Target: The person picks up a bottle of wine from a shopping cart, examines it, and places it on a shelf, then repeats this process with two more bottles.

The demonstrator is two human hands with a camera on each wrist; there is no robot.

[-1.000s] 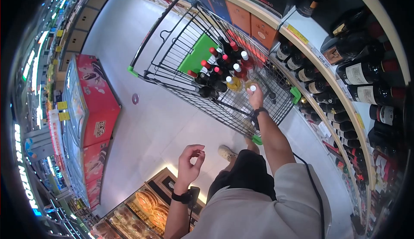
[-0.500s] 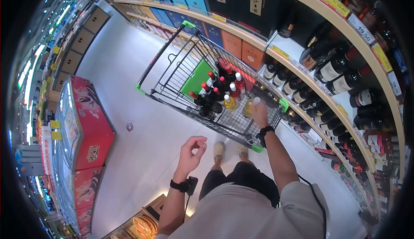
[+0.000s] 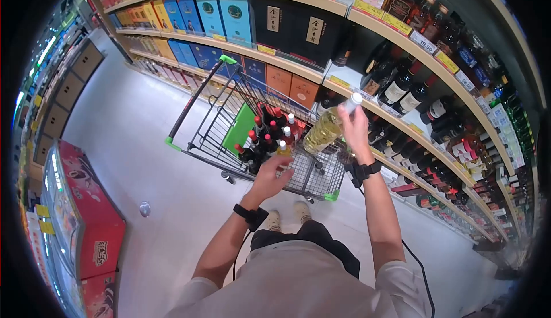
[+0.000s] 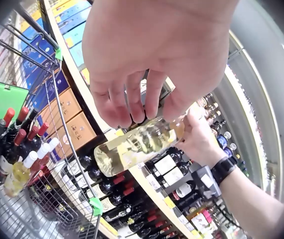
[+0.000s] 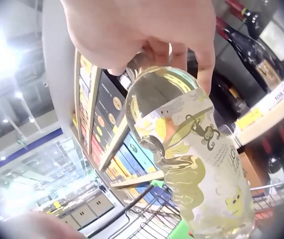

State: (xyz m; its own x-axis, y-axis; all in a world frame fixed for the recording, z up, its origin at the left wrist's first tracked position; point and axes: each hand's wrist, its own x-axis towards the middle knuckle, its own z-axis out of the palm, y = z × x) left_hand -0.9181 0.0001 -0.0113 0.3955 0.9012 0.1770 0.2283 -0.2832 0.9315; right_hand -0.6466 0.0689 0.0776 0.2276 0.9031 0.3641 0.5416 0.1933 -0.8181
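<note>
My right hand (image 3: pixel 356 125) grips a clear bottle of pale yellow wine (image 3: pixel 322 131) by its neck, just below the white cap. The bottle hangs tilted over the front end of a wire shopping cart (image 3: pixel 332 196). In the right wrist view its pale label shows a monkey drawing. My left hand (image 3: pixel 270 179), fingers loosely bent and holding nothing, is over the cart's near side; it overlaps a second yellow bottle (image 3: pixel 283 150) in the head view. Several dark bottles (image 3: pixel 268 143) with red tops stand together beside it, along with white-capped bottles (image 3: pixel 291 124).
Shelves of wine bottles (image 3: pixel 408 97) curve along the right, close to the cart. Boxed bottles (image 3: pixel 235 16) line the shelves ahead. A red freezer chest (image 3: pixel 97 220) stands at the left. A green panel (image 3: pixel 244 124) is at the cart's handle end.
My right hand has lifted the yellow wine bottle up from the cart and tilted it. My left hand has moved forward over the cart's near side. The view has turned towards the shelves.
</note>
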